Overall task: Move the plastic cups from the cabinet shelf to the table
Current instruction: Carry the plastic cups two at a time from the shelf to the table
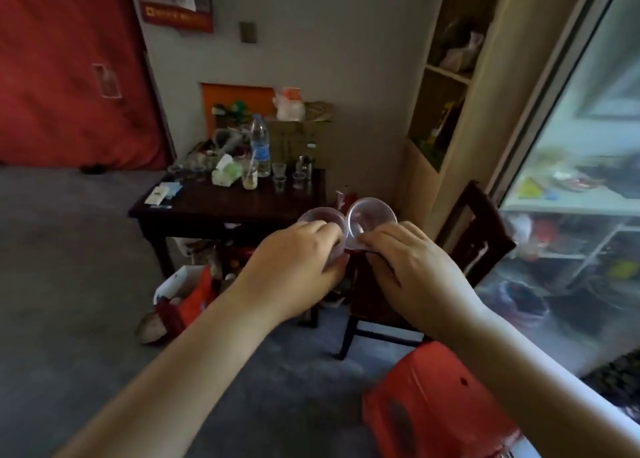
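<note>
Both hands are out in front, held in the air short of the tabletop. The left hand has its fingers curled around a clear cup, rim up. The right hand has its fingers pinched on a second cup, tilted with its mouth toward the camera. The two cups sit just beside each other, rims nearly touching, above the gap between the tabletop's near right corner and a dark chair.

The tabletop is dark wood, set against a grey wall. Its far half is cluttered: a water bottle stands near the far edge, with a tissue pack and a jar in front of it. Several small clear cups on the table stand toward the far right corner, by a metal cup. Papers lie at the left edge. A cardboard box stands behind, against the wall.

Under the tabletop are bags and boxes, hard to make out. The floor is grey. A red door fills the left side. To the right stands a tall cabinet with open shelves, their contents blurred. A glass door is at far right, and a red stool at lower right.
</note>
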The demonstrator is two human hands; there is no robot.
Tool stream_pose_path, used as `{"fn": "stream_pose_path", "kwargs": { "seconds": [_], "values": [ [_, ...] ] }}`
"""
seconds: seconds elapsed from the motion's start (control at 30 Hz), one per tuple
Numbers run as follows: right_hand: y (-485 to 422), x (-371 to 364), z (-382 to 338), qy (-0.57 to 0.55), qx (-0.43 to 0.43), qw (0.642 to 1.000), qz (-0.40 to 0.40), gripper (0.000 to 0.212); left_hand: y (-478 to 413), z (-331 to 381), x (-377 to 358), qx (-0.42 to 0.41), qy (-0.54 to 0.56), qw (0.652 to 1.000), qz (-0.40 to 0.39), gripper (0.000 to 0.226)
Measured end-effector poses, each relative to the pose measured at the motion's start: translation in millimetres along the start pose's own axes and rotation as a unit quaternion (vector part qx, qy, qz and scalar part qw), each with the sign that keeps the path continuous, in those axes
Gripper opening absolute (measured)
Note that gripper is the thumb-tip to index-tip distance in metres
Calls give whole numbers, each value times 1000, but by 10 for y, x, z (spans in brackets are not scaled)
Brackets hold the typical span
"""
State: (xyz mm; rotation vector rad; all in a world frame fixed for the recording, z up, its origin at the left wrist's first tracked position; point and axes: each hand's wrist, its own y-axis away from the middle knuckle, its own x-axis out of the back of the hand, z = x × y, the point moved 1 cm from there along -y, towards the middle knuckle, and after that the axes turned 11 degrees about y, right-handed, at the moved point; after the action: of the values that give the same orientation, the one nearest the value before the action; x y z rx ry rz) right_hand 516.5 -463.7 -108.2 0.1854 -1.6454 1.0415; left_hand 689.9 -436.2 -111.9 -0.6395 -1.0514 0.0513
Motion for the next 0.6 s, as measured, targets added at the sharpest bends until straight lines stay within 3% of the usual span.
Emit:
{"fn": "stream_pose_path", "kwargs": {
  "seconds": [0.37, 0.6],
  "values": [
    [-835, -739, 1183, -30, 47, 995, -78, 31, -1047, -626, -632, 62, -14, 998, -7, 18],
    [-1322, -1354, 1446, -72, 64, 990, -101, 27, -1296, -1165, -885, 121, -19, 992, 7, 26]
  ]
}}
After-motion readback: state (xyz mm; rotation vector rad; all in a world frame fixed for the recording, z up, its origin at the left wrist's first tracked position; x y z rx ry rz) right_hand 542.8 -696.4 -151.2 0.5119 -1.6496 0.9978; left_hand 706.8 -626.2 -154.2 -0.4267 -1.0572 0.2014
